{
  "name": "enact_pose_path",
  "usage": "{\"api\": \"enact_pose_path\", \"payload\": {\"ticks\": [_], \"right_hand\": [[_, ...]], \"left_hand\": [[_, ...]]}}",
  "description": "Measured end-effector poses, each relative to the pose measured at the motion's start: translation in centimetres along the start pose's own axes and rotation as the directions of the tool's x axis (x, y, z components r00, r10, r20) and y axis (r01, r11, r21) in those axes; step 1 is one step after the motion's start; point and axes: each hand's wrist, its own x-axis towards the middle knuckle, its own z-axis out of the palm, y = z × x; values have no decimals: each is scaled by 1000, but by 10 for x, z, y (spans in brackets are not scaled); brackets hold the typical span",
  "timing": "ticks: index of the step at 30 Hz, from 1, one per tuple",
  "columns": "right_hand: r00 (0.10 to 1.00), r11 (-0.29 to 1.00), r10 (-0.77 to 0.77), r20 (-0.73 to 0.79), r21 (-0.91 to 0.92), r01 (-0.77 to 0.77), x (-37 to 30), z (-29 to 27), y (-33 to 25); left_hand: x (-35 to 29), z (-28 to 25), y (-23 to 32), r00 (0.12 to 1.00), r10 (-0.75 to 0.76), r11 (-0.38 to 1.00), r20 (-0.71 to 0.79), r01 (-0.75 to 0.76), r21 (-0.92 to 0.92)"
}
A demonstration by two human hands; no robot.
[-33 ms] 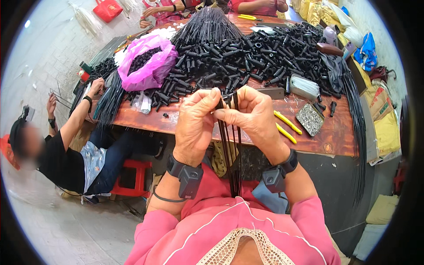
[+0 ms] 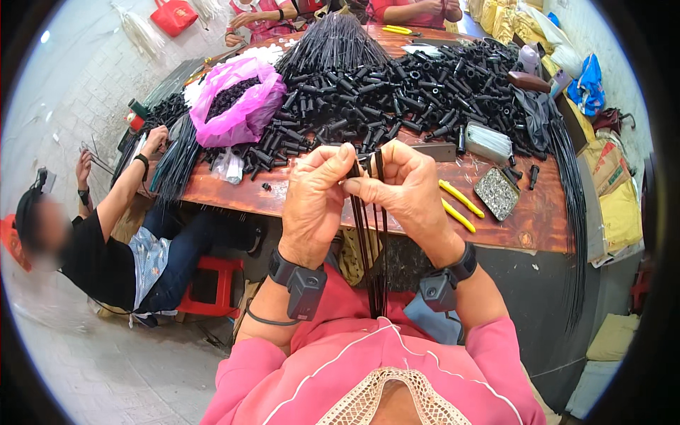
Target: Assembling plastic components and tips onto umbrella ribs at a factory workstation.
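Observation:
Above the table's near edge, my left hand (image 2: 314, 202) pinches the upper ends of several thin black rods (image 2: 372, 262), which look like umbrella ribs. The rods hang down toward my lap. My right hand (image 2: 404, 188) is closed beside it, its thumb reaching across to the left fingers, with a rod end between its fingers. A small dark piece shows between the two hands, but my fingers partly cover it. Beyond them lies a heap of black plastic tubular parts (image 2: 340, 106) on the wooden table (image 2: 528, 227).
Yellow-handled pliers (image 2: 460, 205) lie right of my hand, near a tray of small metal bits (image 2: 498, 193) and a clear box (image 2: 489, 142). A pink plastic bag (image 2: 237, 106) stands left. A seated person (image 2: 99, 255) works at the left; others sit across.

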Motion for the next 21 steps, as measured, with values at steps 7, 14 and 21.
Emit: {"api": "enact_pose_path", "payload": {"ticks": [7,14,21], "right_hand": [[999,999,39,-10,-8,-39,-3,10,-7],[999,999,21,32,37,-22,-1,12,-9],[974,993,44,224,95,-66,7,-5,-9]], "left_hand": [[-3,0,-1,999,-35,999,-7,35,-27],[-1,-10,-3,999,-27,998,30,29,-47],[-2,-9,4,996,-50,999,79,51,-17]]}}
